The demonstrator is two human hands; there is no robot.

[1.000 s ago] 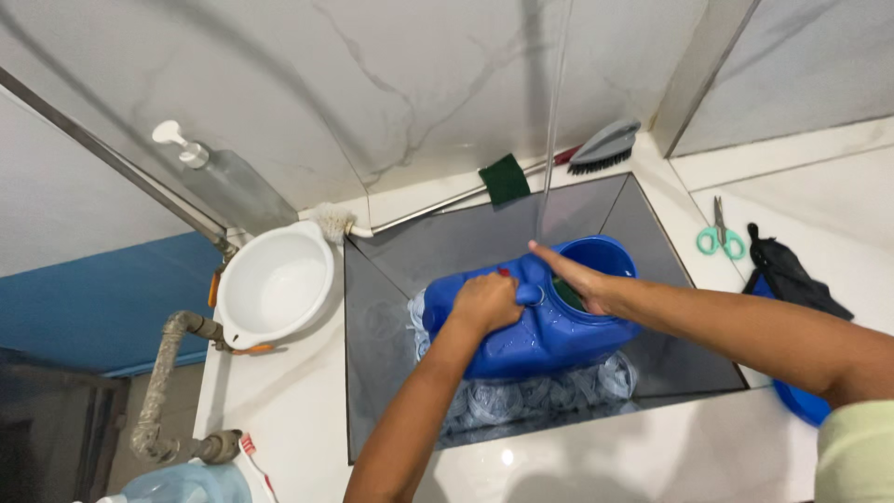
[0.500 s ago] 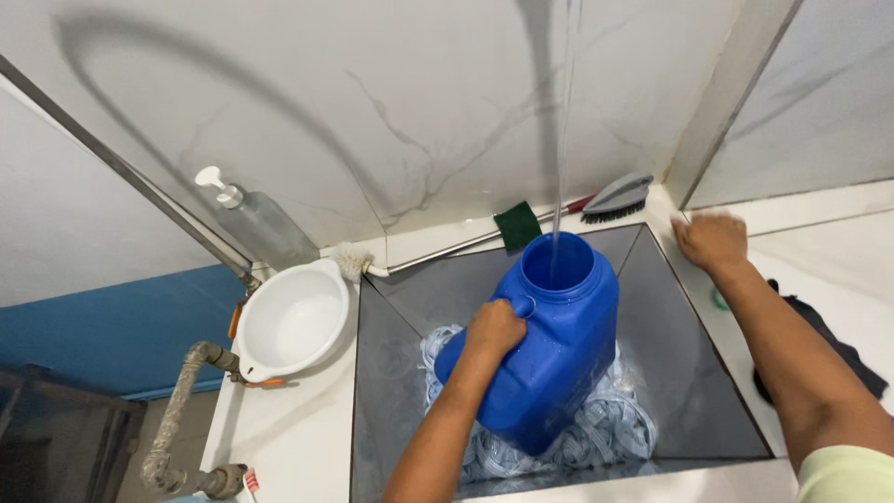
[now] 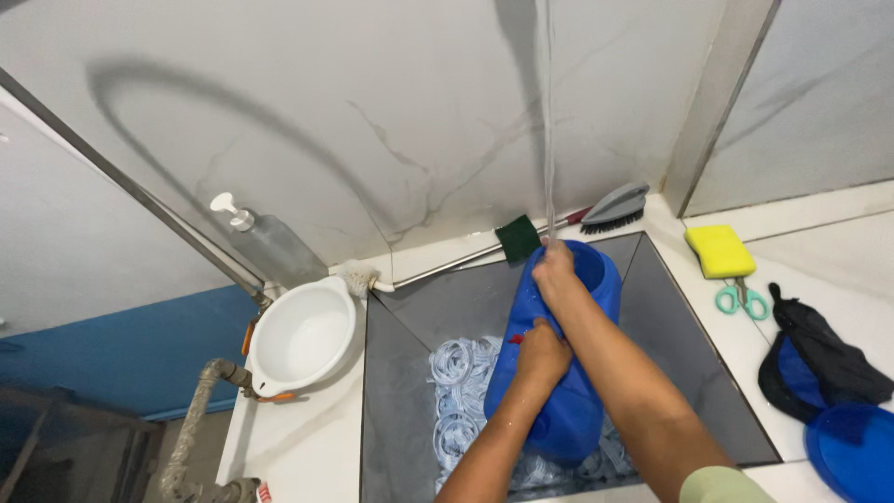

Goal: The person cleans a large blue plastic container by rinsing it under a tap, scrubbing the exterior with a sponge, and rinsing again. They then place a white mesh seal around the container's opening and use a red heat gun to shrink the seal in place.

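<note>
Head view: the blue jug [image 3: 559, 373] stands tilted in the sink [image 3: 410, 317], long axis near upright, mouth up under the water stream [image 3: 548, 140]. The left hand [image 3: 543, 354] grips its handle; the right hand [image 3: 556, 272] closes on the rim. A yellow sponge [image 3: 719, 251] lies right of the hands.

A white glossy stone counter [image 3: 307, 438] surrounds a dark grey square sunken sink [image 3: 400, 326]. On the counter to the left sits a round white plastic basin [image 3: 303, 335], with a clear pump-top soap bottle [image 3: 270, 244] behind it against the wall. Along the back edge lie a dark green scouring pad [image 3: 518, 237] and a grey hand brush [image 3: 616, 207]. To the right lie a yellow sponge [image 3: 720, 251], green-handled scissors [image 3: 741, 298], a black cloth [image 3: 824, 359] and a round blue plastic lid [image 3: 852, 449].
</note>
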